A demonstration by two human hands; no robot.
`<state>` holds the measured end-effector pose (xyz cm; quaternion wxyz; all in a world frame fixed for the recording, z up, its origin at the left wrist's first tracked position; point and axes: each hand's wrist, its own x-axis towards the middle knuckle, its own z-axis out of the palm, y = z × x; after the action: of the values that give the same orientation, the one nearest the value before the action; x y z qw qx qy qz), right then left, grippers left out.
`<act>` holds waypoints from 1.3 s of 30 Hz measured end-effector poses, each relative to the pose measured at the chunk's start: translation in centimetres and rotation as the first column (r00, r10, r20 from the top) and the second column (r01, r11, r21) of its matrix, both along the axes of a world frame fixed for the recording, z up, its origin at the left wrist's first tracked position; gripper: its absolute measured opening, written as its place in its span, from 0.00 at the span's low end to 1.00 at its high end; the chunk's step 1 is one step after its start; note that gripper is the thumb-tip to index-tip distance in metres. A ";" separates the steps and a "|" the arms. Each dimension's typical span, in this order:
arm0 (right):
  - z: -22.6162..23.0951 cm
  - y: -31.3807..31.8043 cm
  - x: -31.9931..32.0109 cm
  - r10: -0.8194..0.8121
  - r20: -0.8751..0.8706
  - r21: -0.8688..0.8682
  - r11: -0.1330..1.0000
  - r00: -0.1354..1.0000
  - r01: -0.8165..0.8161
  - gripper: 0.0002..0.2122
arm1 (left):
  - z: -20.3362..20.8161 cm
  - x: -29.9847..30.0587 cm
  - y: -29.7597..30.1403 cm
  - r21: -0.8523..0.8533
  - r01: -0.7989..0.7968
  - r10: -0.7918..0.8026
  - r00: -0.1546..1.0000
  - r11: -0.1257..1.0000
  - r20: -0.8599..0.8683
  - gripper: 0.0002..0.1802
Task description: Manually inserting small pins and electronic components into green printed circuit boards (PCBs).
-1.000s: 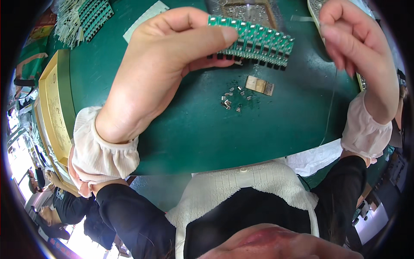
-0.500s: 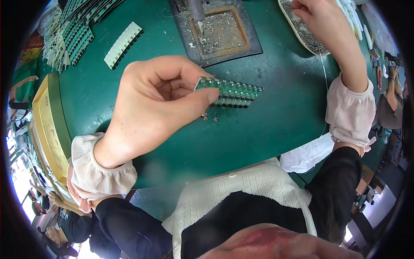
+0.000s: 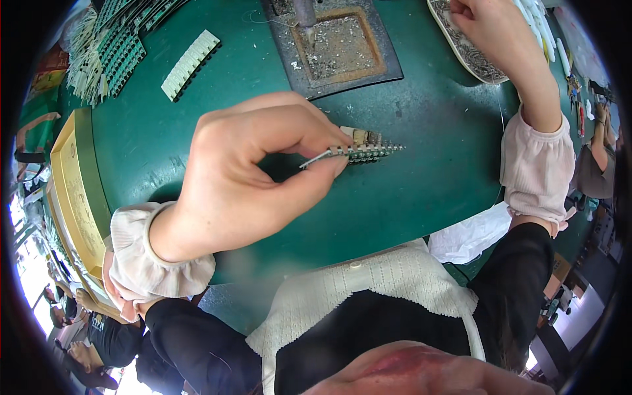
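Note:
My left hand [image 3: 257,164] pinches a green circuit board strip [image 3: 368,155] between thumb and fingertips, above the middle of the table. The strip is seen nearly edge-on, with rows of small dark parts along it. Pale blocky pieces [image 3: 359,135] show just behind it; whether they are joined to it I cannot tell. At the upper right, my right hand [image 3: 487,23] is closed with curled fingers beside a shallow tray [image 3: 469,66] of small metallic bits. The picture's top edge cuts off part of it, and anything in its fingers is hidden.
A soldering iron [image 3: 305,14] points down over a dark, solder-spattered base [image 3: 388,62]. A pale strip [image 3: 189,66] lies left of it on the green table [image 3: 421,191]. Stacked circuit boards [image 3: 122,56] fill the far left. A yellow box [image 3: 79,174] stands at the left edge.
My left hand has moved slightly right and down, tipping the strip from showing its face to nearly edge-on. My right hand stays by the tray.

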<state>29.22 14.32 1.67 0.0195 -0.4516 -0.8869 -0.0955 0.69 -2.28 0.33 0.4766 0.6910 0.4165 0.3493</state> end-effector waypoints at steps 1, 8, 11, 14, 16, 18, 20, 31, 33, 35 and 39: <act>0.3 0.0 0.0 -0.045 -0.020 -0.015 0.999 0.999 0.044 0.04 | 0.0 -0.1 0.0 0.000 -0.003 0.003 1.000 1.000 0.001 0.06; 1.4 -2.2 -1.4 -0.064 -0.113 0.021 0.998 0.992 0.067 0.05 | -0.2 0.2 0.0 0.266 0.063 -0.037 0.994 0.962 -0.103 0.09; 1.4 -2.1 -1.3 0.091 -0.050 -0.020 0.996 0.995 -0.092 0.05 | -0.6 0.3 0.3 0.331 0.068 -0.034 0.994 0.941 -0.108 0.11; 0.8 -1.0 -0.6 0.062 -0.074 -0.087 0.994 0.995 -0.068 0.04 | 0.4 -0.1 0.6 0.409 0.125 -0.039 0.976 0.904 -0.214 0.11; 0.6 -0.4 -0.3 0.061 -0.021 -0.082 0.995 0.998 -0.063 0.04 | 0.7 -0.3 0.6 0.443 0.176 -0.034 0.950 0.879 -0.310 0.12; 0.6 -0.4 -0.2 0.059 0.034 -0.077 0.995 0.998 -0.056 0.04 | 0.5 0.0 0.4 0.427 0.153 -0.037 0.963 0.891 -0.268 0.13; 0.8 -0.4 -0.4 0.006 0.061 -0.098 0.995 0.998 0.000 0.05 | 0.0 0.2 0.4 0.453 0.149 -0.032 0.966 0.879 -0.256 0.15; 1.7 -5.8 -3.1 -0.262 -0.709 -0.665 0.557 0.655 -0.497 0.05 | -1.2 0.2 0.6 0.822 0.148 0.175 0.942 0.550 -0.287 0.20; 1.0 -6.1 -3.8 -0.120 -0.762 -0.597 0.511 0.636 -0.618 0.05 | -1.3 0.1 0.6 0.850 0.147 0.227 0.928 0.506 -0.296 0.20; 1.5 -7.0 -4.3 -0.138 -0.740 -0.630 0.487 0.659 -0.605 0.05 | -1.4 0.2 0.7 0.851 0.141 0.216 0.935 0.505 -0.283 0.20; 1.4 -7.5 -4.7 -0.146 -0.699 -0.672 0.468 0.700 -0.574 0.05 | -1.7 0.3 0.7 0.852 0.119 0.189 0.951 0.509 -0.246 0.19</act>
<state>24.55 6.80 3.04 0.1246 -0.2727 -0.7914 0.5328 1.02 -1.62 -1.33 -0.0068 0.8723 0.2715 0.4066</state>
